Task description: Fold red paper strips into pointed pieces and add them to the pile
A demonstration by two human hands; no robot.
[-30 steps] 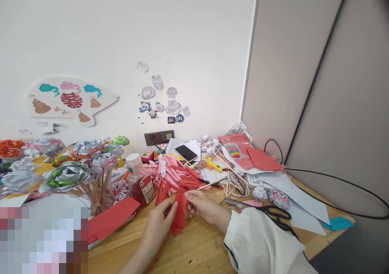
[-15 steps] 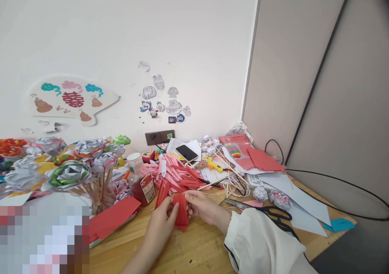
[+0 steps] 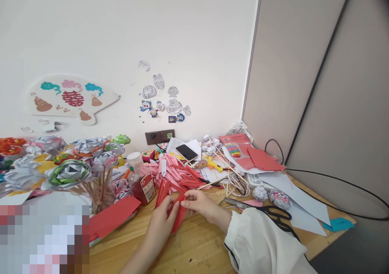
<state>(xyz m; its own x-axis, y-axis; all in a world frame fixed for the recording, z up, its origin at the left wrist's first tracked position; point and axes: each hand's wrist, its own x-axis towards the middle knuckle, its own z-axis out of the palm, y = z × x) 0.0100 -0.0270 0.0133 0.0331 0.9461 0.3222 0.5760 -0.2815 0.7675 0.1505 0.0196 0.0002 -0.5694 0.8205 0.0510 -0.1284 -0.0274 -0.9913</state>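
A small piece of red paper (image 3: pixel 179 217) is pinched between both hands above the front of the wooden table (image 3: pixel 194 251). My left hand (image 3: pixel 164 217) grips its left side, thumb on top. On its upper right edge my right hand (image 3: pixel 199 205) is closed, the thumb lying over the paper and the other fingertips partly hidden behind it. Just past my left hand are folded red paper strips (image 3: pixel 162 193). A pile of pink paper strips (image 3: pixel 170 170) lies behind them.
Black-handled scissors (image 3: pixel 276 215) lie by my right sleeve. A clear jar (image 3: pixel 135 170) and a stack of red paper (image 3: pixel 114 217) are at left, near paper flowers (image 3: pixel 68 173). Farther back are a phone (image 3: pixel 186 152), a yellow glue gun (image 3: pixel 214 164) and bead strings (image 3: pixel 234 185).
The red paper has tilted, its lower end swinging left. My right thumb has moved onto its upper part; my left hand stays nearly in place.
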